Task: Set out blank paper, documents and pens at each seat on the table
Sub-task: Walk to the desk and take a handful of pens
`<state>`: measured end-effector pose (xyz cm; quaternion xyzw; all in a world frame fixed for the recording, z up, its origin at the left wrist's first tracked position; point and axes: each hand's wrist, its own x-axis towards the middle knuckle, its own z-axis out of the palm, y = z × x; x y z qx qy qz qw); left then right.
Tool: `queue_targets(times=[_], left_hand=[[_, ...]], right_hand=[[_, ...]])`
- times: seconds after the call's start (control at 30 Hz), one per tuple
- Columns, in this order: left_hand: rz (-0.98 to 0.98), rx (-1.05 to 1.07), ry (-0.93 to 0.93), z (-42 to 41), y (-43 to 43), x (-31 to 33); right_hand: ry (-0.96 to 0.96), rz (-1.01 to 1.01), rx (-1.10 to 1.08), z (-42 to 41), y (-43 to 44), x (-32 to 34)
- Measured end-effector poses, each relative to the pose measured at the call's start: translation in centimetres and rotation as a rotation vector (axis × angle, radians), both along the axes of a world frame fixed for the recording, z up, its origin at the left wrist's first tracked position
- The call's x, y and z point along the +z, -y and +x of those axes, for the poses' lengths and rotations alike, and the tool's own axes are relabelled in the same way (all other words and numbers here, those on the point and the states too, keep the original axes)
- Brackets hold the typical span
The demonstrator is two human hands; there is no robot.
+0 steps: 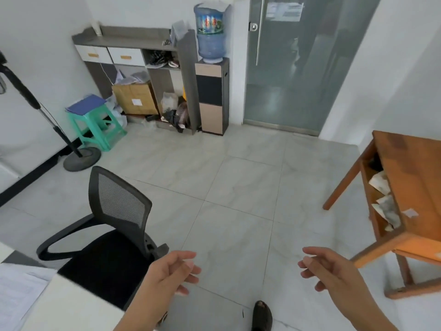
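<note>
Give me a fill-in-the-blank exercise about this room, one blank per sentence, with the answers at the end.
1. The left hand and the right hand hold ____.
2. The plastic stool under the folders is ____ in colour.
3. The mesh-backed office chair has a ____ seat.
4. The big water bottle is tinted ____.
Missing words: nothing; green; black; blue.

Reaching forward with the left forearm [140, 311] and the right forearm [367, 306], both bare. Holding the left hand [175, 271] in the air, fingers loosely curled, gripping nothing. Holding the right hand [329, 268] level with it (palm turned inward), fingers relaxed, empty, well apart.
</note>
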<state>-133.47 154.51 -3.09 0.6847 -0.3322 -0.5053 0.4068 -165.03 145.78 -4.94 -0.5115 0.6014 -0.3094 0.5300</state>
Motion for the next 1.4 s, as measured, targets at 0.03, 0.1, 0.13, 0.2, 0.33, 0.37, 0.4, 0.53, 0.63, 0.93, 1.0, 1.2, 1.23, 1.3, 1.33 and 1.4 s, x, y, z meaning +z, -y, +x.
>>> queue_targets(times=[0.03,0.1,0.13,0.2,0.33,0.37,0.4,0.53,0.63,0.93,1.0,1.2,1.23,1.3,1.33,1.4], left_hand=[[0.000,0.015,-0.009,0.2,2.0,0.2],[-0.011,0.047,-0.029,0.9,5.9,0.9],[-0.020,0.077,-0.024,1.4,7.8,1.1],[-0.022,0.139,-0.009,2.4,10.7,1.1],[0.014,0.245,-0.024,5.4,15.4,0.3],[0.024,0.272,-0.026,6.5,16.7,-0.2],[0.033,0.298,-0.028,7.6,18.2,-0.7],[0.018,0.367,-0.034,13.2,25.4,-2.3],[-0.007,0.385,-0.040,18.3,32.2,-2.6],[-0.101,0.293,0.018,32.7,51.7,1.8],[-0.085,0.293,0.014,35.4,55.1,1.6],[0.017,0.354,-0.006,44.8,66.4,-0.9],[0.029,0.363,-0.003,46.4,68.5,-0.9],[0.041,0.396,-0.003,49.4,72.9,-0.1],[0.027,0.403,0.001,51.0,75.2,0.7],[-0.021,0.451,0.019,54.3,79.3,2.2]], right_hand=[[0.008,0.001,0.018,0.5,2.7,0.1],[0.019,-0.004,0.076,1.8,8.1,0.7],[0.017,-0.009,0.109,2.7,10.7,1.0],[0.010,-0.007,0.168,4.4,15.5,1.6],[0.013,0.002,0.273,9.1,24.0,1.9],[0.012,0.002,0.294,10.4,26.1,1.7],[0.009,0.002,0.313,11.7,28.3,1.5],[-0.001,-0.009,0.354,17.8,36.6,0.6],[0.005,-0.016,0.344,22.8,42.7,0.7],[0.015,-0.032,0.327,37.1,59.8,2.8],[0.005,-0.014,0.322,39.9,63.4,1.8],[0.014,0.016,0.336,49.4,77.0,-1.1],[0.021,0.017,0.338,51.2,79.7,-1.4],[0.023,0.026,0.356,54.9,85.0,-1.4],[0.024,0.024,0.379,57.0,87.6,-1.1],[0.015,0.010,0.447,61.7,92.6,-0.1]])
